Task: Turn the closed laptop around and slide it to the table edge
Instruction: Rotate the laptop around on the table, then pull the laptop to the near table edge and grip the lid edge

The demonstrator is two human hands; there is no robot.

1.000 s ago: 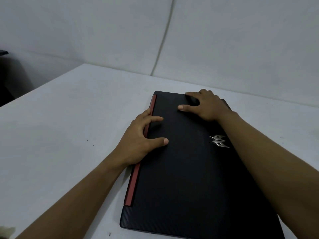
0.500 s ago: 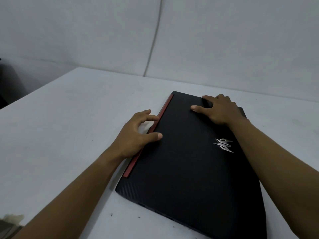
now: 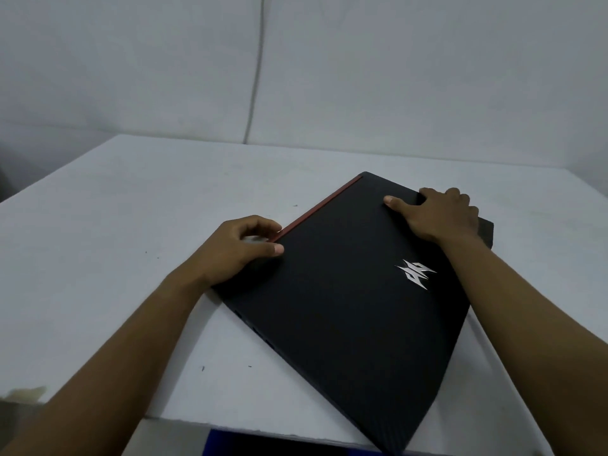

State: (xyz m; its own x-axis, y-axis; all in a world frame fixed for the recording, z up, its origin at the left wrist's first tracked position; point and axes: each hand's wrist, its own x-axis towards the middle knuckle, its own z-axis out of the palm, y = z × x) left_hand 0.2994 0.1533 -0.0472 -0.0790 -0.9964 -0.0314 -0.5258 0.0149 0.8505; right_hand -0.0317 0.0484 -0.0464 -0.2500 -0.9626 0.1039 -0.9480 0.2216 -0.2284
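- Laptop [image 3: 345,311]: black lid, fine woven carbon-fibre pattern across the whole surface.
- Strip [image 3: 320,209] on the laptop's 10 o'clock edge: red, plain.
- Logo [image 3: 416,273] on the lid, toward 1 o'clock of lid centre: silver, angular, no other colour.
- Table [image 3: 115,225]: white, a few small dark specks.
- Wall [image 3: 394,77] at 12 o'clock: pale grey, one darker vertical seam.
- Patch [image 3: 263,444] below the table edge at 6 o'clock: deep blue.
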